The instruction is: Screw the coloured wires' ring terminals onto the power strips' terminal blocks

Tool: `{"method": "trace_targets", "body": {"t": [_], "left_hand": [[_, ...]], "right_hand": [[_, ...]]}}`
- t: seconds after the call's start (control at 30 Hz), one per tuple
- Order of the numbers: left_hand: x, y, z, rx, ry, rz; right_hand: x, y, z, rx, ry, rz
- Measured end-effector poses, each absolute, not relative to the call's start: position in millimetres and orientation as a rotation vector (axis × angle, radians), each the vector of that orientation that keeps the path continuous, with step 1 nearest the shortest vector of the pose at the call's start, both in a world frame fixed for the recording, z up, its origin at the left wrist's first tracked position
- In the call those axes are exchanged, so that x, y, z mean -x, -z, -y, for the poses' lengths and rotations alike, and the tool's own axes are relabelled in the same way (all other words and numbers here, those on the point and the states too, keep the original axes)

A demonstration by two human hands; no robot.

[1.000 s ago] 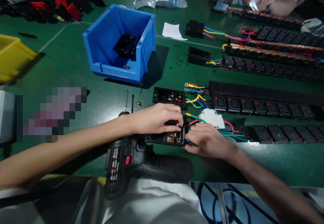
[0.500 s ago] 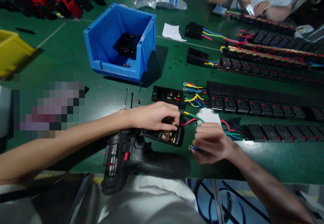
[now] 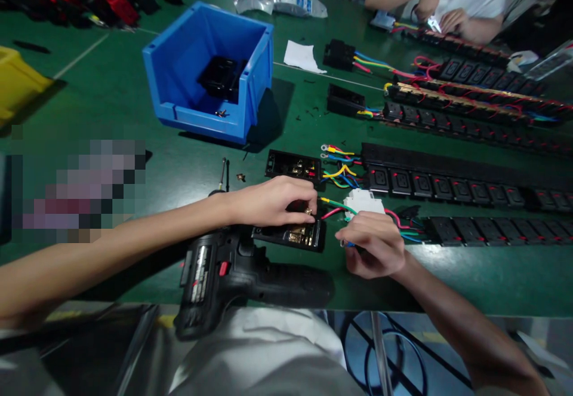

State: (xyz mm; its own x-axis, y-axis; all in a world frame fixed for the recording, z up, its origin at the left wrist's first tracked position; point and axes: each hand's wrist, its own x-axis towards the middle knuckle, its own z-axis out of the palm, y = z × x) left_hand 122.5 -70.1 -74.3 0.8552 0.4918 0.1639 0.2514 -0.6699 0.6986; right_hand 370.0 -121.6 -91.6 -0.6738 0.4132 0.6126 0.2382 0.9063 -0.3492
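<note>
While your right hand [image 3: 375, 243] is pinching a blue wire [image 3: 351, 244] near the tabletop's [image 3: 179, 160] front edge in the head view, your left hand [image 3: 284, 200], its grip narrow but contents unclear, is curling over an open black box [image 3: 273, 236] nearby.

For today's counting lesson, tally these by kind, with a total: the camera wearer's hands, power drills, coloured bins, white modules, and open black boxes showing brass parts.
Left hand and right hand: 2
Power drill: 1
Blue bin and yellow bin: 2
White module: 1
Near black box and black box behind it: 2
Total: 8
</note>
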Motion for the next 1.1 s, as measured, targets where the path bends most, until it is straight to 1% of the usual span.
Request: {"method": "trace_targets", "body": {"t": [0.3, 0.63, 0.87, 1.1], "left_hand": [[-122.9, 76.7, 69.3, -2.314, -0.475, -0.524], [-122.0, 74.9, 69.5, -2.340, -0.472, -0.513], [-121.5, 75.3, 69.8, -2.344, -0.477, -0.499], [-121.3, 76.8, 69.2, -2.340, -0.483, -0.501]], "right_hand": [[-366.0, 91.3, 118.8, 0.397, -0.369, 2.208], [-362.9, 87.0, 117.0, 0.396, -0.361, 2.241], [-364.9, 85.3, 118.3, 0.492, -0.362, 2.259], [-364.3, 91.0, 118.0, 0.413, -0.390, 2.261]]}}
